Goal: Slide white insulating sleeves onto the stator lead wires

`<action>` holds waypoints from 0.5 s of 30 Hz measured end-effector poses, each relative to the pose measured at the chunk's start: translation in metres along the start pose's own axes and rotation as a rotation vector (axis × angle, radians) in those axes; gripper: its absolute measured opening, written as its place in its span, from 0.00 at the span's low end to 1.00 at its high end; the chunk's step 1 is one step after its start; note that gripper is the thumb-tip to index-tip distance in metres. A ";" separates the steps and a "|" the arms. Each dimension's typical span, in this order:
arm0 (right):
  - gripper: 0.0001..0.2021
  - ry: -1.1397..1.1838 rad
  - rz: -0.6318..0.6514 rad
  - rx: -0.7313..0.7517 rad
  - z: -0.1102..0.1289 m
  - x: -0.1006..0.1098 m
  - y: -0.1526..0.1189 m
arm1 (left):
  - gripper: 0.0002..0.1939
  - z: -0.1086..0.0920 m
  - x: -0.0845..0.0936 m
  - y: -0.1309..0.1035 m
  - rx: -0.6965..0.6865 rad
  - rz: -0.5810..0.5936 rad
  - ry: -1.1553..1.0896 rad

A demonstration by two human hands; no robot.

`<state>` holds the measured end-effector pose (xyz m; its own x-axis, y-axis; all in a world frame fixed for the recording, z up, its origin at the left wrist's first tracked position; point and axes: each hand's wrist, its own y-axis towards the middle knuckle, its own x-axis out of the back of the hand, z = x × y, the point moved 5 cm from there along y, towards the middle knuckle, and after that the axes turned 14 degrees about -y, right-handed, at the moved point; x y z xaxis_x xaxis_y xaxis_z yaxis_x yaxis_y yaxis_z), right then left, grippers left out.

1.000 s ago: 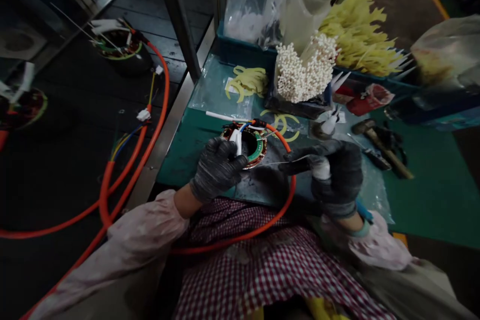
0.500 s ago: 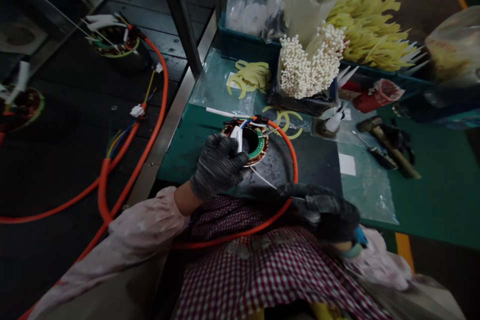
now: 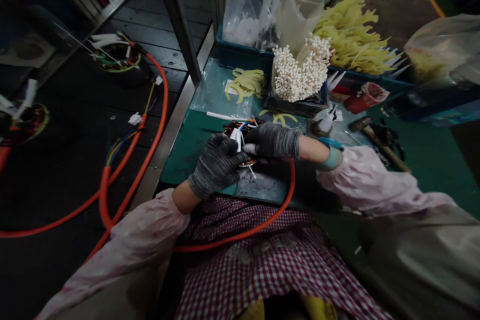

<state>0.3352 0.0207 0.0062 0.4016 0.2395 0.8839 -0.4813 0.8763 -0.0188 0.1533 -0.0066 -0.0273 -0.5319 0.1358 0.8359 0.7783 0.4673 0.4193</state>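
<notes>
A motor stator [image 3: 250, 162] with a copper-coloured rim stands on the green bench, partly covered by my hands. My left hand [image 3: 216, 165], in a dark grey glove, is closed at its near left side, fingers pinched by a white sleeve [image 3: 236, 136]. From the right, my gloved right hand [image 3: 272, 140] reaches over the stator with bent fingers pressed together; what they grip is hidden. A thin white strip [image 3: 252, 173] sticks out below the near rim. Blue wires and an orange cable [image 3: 291, 185] run from the stator; the cable loops across my lap.
Behind are a box of white-tipped sticks [image 3: 300, 72], yellow strips [image 3: 352, 35] and plastic bags [image 3: 243, 15]. A hammer [image 3: 378, 142] and red cup [image 3: 365, 97] lie to the right. More stators [image 3: 122, 62] with orange cables stand left, past a metal post [image 3: 178, 20].
My right hand has moved from the bench's front edge, where it held the thin white strip taut, up and left onto the stator. My left hand stays nearly in place.
</notes>
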 end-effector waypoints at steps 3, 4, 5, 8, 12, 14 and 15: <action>0.14 0.196 0.041 0.014 0.000 0.003 -0.001 | 0.11 -0.002 0.002 0.000 -0.040 -0.048 -0.002; 0.15 0.277 -0.031 -0.020 -0.001 0.006 -0.007 | 0.11 -0.002 0.003 -0.001 -0.043 -0.057 -0.004; 0.17 0.372 -0.106 -0.053 -0.001 0.008 -0.015 | 0.12 -0.002 0.003 -0.001 -0.043 -0.059 -0.006; 0.24 0.566 -0.218 -0.085 0.003 0.005 -0.037 | 0.15 -0.001 0.000 -0.002 -0.034 -0.031 0.006; 0.18 0.552 -0.215 -0.031 0.006 -0.007 -0.045 | 0.15 0.000 0.000 -0.002 -0.048 -0.053 0.010; 0.14 0.530 -0.272 -0.042 0.003 -0.009 -0.045 | 0.14 -0.001 0.001 -0.002 -0.074 -0.088 -0.006; 0.13 0.519 -0.297 -0.048 0.001 -0.010 -0.045 | 0.13 -0.001 0.002 -0.002 -0.080 -0.099 -0.016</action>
<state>0.3521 -0.0221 -0.0009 0.8474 0.1436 0.5112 -0.2594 0.9520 0.1625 0.1515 -0.0081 -0.0262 -0.6124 0.1069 0.7833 0.7455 0.4079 0.5271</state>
